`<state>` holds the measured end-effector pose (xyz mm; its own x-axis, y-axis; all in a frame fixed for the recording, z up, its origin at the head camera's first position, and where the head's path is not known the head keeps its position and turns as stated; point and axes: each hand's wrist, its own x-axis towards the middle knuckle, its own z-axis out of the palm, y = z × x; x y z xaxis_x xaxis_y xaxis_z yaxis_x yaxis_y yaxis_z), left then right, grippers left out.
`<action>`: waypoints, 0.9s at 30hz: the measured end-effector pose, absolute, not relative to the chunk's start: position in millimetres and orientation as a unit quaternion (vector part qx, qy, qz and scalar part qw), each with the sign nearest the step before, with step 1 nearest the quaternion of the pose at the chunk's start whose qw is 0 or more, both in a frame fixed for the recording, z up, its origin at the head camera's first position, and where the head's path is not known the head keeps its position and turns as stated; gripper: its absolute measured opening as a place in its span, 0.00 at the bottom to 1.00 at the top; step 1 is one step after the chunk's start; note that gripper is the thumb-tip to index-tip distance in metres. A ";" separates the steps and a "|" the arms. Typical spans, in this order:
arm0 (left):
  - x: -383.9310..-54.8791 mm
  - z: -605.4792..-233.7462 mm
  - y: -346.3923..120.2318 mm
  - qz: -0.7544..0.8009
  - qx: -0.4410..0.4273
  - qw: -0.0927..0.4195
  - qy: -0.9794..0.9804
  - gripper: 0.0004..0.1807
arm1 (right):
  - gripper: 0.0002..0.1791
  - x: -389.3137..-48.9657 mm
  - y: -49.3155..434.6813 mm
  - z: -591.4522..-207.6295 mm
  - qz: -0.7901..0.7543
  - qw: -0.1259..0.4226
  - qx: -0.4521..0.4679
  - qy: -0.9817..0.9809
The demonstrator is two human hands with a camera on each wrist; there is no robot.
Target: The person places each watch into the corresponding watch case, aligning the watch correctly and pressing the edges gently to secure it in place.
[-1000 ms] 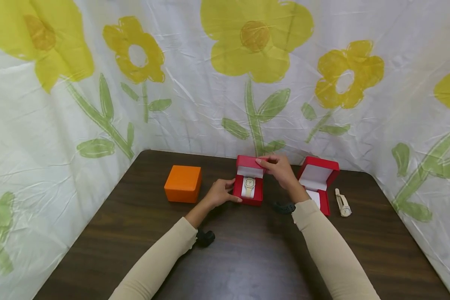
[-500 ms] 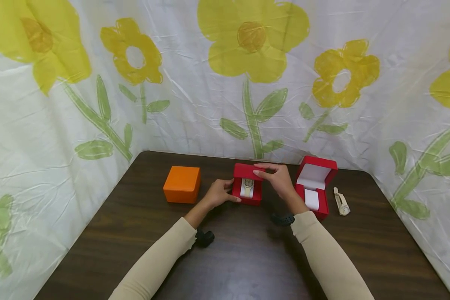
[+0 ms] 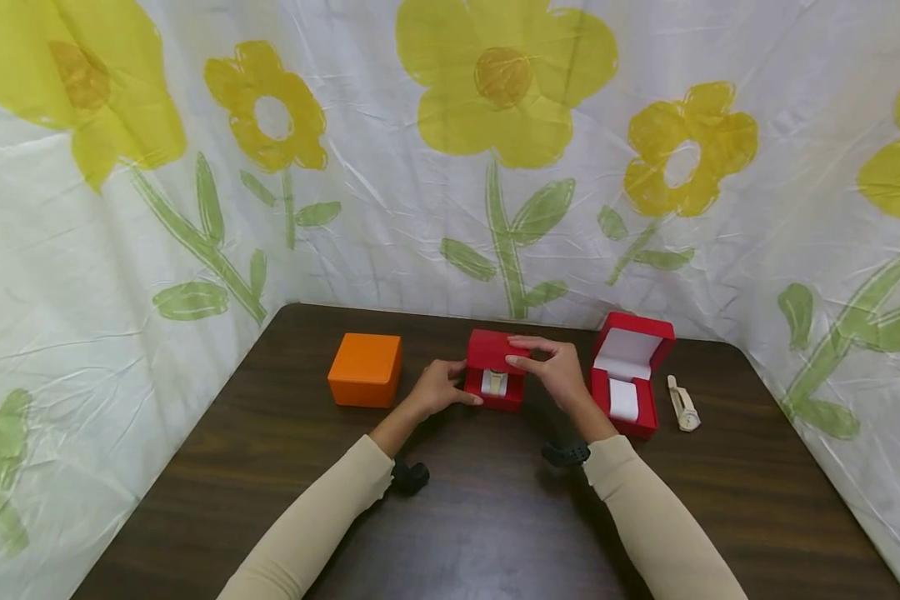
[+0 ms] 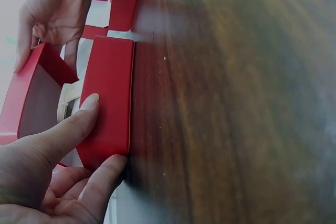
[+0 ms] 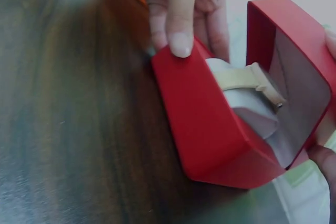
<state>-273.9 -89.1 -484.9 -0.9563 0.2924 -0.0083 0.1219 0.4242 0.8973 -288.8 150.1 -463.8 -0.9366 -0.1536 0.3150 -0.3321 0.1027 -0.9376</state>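
Note:
A red watch box (image 3: 506,403) stands in the middle of the table, its lid (image 3: 487,350) partly lowered over the base. Inside, a wristwatch with a cream strap (image 5: 239,80) is wrapped round a white cushion (image 5: 252,114); the lid hides its upper part in the head view. My left hand (image 3: 437,387) grips the base at its left side, thumb on the front wall and fingers round the corner. At the lid's right side, my right hand (image 3: 559,372) holds it between thumb and fingers.
To the right stands a second red watch box (image 3: 643,425), lid up, with a bare white cushion. Beside it lies another cream-strapped watch (image 3: 686,408). An orange box (image 3: 363,372) sits left of my left hand. A flower-printed curtain (image 3: 375,250) hangs behind the table.
The lid of the middle red box has swung forward and down in my right hand, from upright to partly over the watch. My left hand has stayed at the base.

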 end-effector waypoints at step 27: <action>-273.5 -482.4 -89.0 0.520 0.132 0.080 0.840 0.40 | 0.16 -246.5 144.5 -457.7 0.641 0.053 0.188 -0.742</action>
